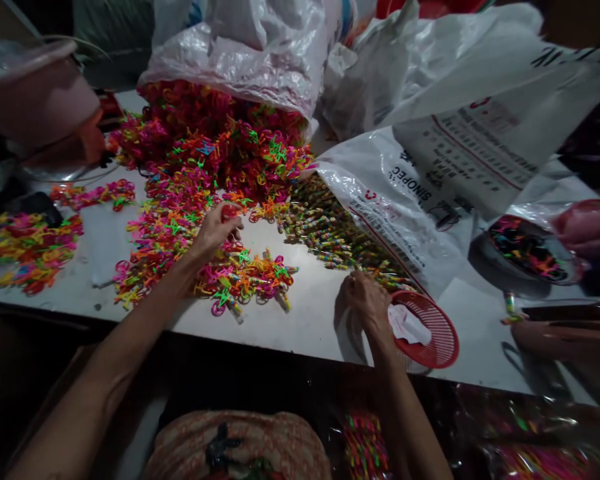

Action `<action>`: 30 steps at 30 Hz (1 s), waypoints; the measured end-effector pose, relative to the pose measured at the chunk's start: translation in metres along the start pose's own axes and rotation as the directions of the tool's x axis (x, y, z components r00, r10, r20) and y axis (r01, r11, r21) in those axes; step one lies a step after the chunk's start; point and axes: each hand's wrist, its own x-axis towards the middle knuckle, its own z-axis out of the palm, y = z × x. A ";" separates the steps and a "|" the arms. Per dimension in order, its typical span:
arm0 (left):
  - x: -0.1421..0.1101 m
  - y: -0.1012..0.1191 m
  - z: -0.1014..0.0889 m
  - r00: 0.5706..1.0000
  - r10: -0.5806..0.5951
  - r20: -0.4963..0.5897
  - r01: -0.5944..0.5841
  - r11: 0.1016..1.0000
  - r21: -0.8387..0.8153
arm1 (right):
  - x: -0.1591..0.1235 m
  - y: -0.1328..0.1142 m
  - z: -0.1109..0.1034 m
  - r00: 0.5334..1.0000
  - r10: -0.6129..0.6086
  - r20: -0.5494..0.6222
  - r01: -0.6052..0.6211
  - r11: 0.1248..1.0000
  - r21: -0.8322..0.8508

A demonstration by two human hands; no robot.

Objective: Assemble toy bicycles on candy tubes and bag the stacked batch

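Note:
My left hand (pixel 214 230) is over a heap of bright plastic pieces (pixel 173 193), pink, orange, yellow and green. Its fingers are closed around a small red piece (pixel 230 212), whose exact shape I cannot make out. My right hand (pixel 367 297) hangs low at the near edge of a pile of slim, patterned tubes (pixel 325 233). The right fingers are curled downward, and whatever is between them is hidden. Between the hands, a smaller cluster of plastic pieces mixed with tubes (pixel 250 280) lies on the white table (pixel 310 320).
Beside my right wrist stands a red mesh basket (pixel 447 333) with white paper inside. A printed white sack (pixel 410 187) partly covers the tubes. Plastic pieces spill from another sack (pixel 240 60) at the back. A pink bucket (pixel 40 100) is at left, a bowl (pixel 525 247) at right.

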 end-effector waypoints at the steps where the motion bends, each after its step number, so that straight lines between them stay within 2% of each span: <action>1: -0.014 0.003 0.004 0.995 -0.073 0.074 0.086 0.980 -0.180 | -0.001 0.000 0.002 0.999 -0.034 -0.002 0.034 0.999 0.016; 3: -0.042 0.006 0.012 0.951 -0.179 0.254 0.279 0.851 -0.446 | -0.003 0.000 0.007 0.995 -0.085 -0.049 0.089 0.990 0.107; 4: -0.056 0.006 0.018 0.914 -0.205 0.349 0.369 0.777 -0.510 | -0.005 -0.002 0.009 0.991 -0.102 -0.086 0.118 0.973 0.201; 5: -0.069 0.004 0.024 0.874 -0.215 0.435 0.446 0.711 -0.545 | -0.007 -0.004 0.011 0.986 -0.114 -0.119 0.148 0.931 0.334; 6: -0.080 0.001 0.031 0.837 -0.213 0.504 0.505 0.653 -0.563 | -0.010 -0.008 0.012 0.983 -0.116 -0.140 0.171 0.850 0.498; 7: -0.090 -0.002 0.038 0.812 -0.207 0.546 0.543 0.611 -0.576 | -0.014 -0.014 0.012 0.983 -0.122 -0.140 0.184 0.722 0.667; 8: -0.097 -0.006 0.046 0.799 -0.203 0.566 0.562 0.585 -0.584 | -0.021 -0.021 0.011 0.982 -0.146 -0.118 0.180 0.559 0.809; 10: -0.105 -0.014 0.061 0.804 -0.218 0.554 0.564 0.576 -0.592 | -0.038 -0.038 0.005 0.967 -0.251 -0.043 0.106 0.243 0.964; 11: -0.107 -0.018 0.067 0.817 -0.235 0.526 0.551 0.585 -0.595 | -0.048 -0.047 0.000 0.947 -0.320 -0.012 0.059 0.138 0.989; 12: -0.108 -0.020 0.072 0.834 -0.251 0.492 0.534 0.594 -0.602 | -0.057 -0.056 -0.005 0.921 -0.389 0.008 0.021 0.070 0.997; 14: -0.110 -0.022 0.076 0.861 -0.263 0.436 0.500 0.594 -0.630 | -0.073 -0.070 -0.013 0.881 -0.472 0.018 -0.020 0.002 1.000; 15: -0.110 -0.022 0.076 0.869 -0.262 0.419 0.489 0.581 -0.651 | -0.078 -0.074 -0.016 0.878 -0.479 0.011 -0.022 -0.018 1.000; 19: -0.113 -0.019 0.067 0.847 -0.326 0.419 0.529 0.456 -0.715 | -0.081 -0.080 -0.015 0.909 -0.417 0.007 -0.034 -0.057 0.998; 21: -0.113 -0.018 0.063 0.835 -0.359 0.418 0.545 0.423 -0.724 | -0.079 -0.079 -0.011 0.914 -0.404 0.029 -0.065 -0.077 0.995; 25: -0.112 -0.022 0.063 0.851 -0.323 0.414 0.523 0.455 -0.720 | -0.076 -0.076 -0.005 0.919 -0.391 0.041 -0.106 -0.147 0.983; 30: -0.113 -0.030 0.071 0.900 -0.304 0.313 0.425 0.450 -0.785 | -0.076 -0.075 -0.001 0.937 -0.343 0.072 -0.154 -0.219 0.964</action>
